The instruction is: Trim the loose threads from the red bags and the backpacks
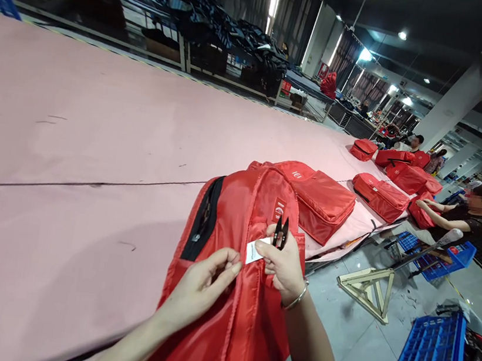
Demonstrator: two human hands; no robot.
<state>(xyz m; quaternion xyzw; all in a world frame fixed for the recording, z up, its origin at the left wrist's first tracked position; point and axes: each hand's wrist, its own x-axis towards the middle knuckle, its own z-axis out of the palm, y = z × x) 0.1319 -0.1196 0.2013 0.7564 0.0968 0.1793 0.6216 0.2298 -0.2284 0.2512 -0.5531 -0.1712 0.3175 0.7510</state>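
Note:
A red backpack [229, 202], its lining and seams facing me, lies over the near table edge, with a black zipper [204, 220] along its left side. From the middle seam sticks out a small white label [253, 251]. My right hand [282, 269] pinches this label between thumb and finger, and also holds black thread snips [281, 233], blades upward. Just left of the label, my left hand [203, 282] is closed in a pinch at the seam; what lies between its fingertips is too small to make out.
More red bags [327, 203] lie along the pink table [97, 126] to the right. A co-worker [462, 215] sits there handling one. On the floor are blue crates [426, 359] and a triangular stand [366, 289]. Dark fabric [225, 27] is piled on the far table.

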